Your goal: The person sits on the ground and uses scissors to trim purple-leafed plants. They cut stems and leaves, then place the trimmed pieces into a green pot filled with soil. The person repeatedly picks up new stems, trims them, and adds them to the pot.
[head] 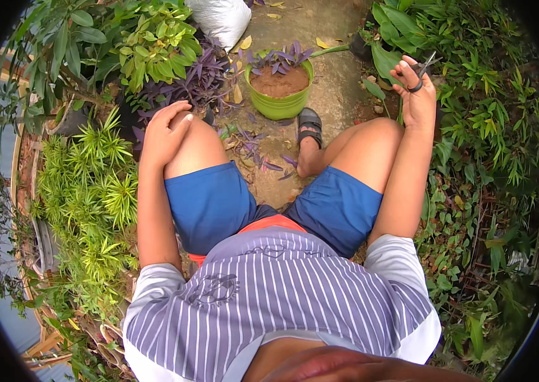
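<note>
My left hand [168, 132] rests on my left knee, holding nothing, with the thumb apart from the fingers. My right hand [416, 98] is raised beside my right knee and holds a pair of scissors [425, 68]. A dark handle loop sits around a finger, and the blades are slightly parted, pointing up and outward. On the ground before me stands a lime-green plastic pot [280, 106] filled with brown soil [279, 83]. Purple-leaved cuttings [282, 59] stand along the far side of the soil. Neither hand touches the pot.
Purple trailing plants [193, 71] and a white sack [221, 21] are at the far left. Fallen purple leaves [252, 145] lie on the path [341, 90]. Yellow-green shrubs [90, 176] border the left side; dense leafy plants [494, 100] line the right. My sandalled foot [309, 125] is near the pot.
</note>
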`<state>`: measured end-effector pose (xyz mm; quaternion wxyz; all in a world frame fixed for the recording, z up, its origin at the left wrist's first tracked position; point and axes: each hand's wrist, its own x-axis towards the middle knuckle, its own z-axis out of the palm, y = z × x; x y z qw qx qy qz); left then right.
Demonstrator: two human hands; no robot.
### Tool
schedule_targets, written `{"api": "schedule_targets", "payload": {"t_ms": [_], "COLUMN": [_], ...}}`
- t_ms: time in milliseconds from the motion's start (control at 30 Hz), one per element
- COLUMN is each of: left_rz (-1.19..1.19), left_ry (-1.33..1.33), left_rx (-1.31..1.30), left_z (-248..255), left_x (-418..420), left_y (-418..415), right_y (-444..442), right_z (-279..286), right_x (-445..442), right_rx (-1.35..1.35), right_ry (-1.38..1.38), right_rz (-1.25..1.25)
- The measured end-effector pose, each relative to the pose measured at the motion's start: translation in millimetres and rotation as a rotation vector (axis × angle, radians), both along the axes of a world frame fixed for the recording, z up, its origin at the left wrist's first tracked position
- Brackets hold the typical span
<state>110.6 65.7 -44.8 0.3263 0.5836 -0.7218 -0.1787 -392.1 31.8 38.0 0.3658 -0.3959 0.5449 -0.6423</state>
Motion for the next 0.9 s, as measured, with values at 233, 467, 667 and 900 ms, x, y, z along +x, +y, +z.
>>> {"api": "schedule_targets", "payload": {"t_ms": [233, 467, 667, 900], "left_rz": [-0.063, 0.246, 0.262, 0.299], "left_ry": [1.037, 1.508, 1.47, 1.147], "left_rx": [0.386, 0.915, 1.014, 1.123], "left_z": [-124.5, -256.1, -288.9, -300.1], "left_x": [41.3, 1.9, -9.1, 33.7], "left_y": [31.7, 132.0, 166.8, 148.6], "right_y": [24.7, -30.6, -106.1, -143.0], "right_z": [18.8, -71.3, -156.5, -255.9], "right_x": [15.0, -15.0, -19.1, -32.2], "right_rx": [0.211, 1.044, 1.21, 1.217], "right_ry": [0.61, 0.703, 0.806, 0.804], "right_rz": [0.092, 1.055, 1.383, 1.382]}}
